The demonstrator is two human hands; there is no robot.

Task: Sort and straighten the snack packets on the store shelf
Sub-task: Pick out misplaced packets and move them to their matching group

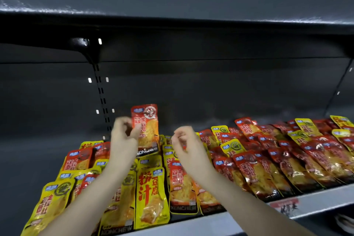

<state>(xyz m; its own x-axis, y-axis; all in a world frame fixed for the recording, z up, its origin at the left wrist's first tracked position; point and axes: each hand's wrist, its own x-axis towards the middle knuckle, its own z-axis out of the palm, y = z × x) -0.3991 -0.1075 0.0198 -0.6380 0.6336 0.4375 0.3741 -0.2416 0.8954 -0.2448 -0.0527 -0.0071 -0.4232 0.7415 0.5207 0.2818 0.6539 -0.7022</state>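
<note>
Two bare hands were raised above the lower shelf (316, 195), which was dark grey and full of snack packets. The left hand (123, 136) held one red packet (146, 121) upright, above the pile and in front of the dark back wall (210, 92). Its thumb and curled fingers pinched the left edge of the packet, and the bottom part with the black band was just over the packets below. The right hand (183, 140) was near it, to the right, and not touching the red packet. Its fingers were curled in toward the thumb and nothing showed between them, although this part was a little blurred. Under the left arm the yellow packets (151, 195) lay in overlapping rows, with some red ones mixed among them. On the right side the red packets (268, 161) lay in rows leaning backward, with a few yellow ones between them. A red price label (285, 205) sat on the front edge of the lower shelf. Over everything was the upper shelf (172, 6).
</note>
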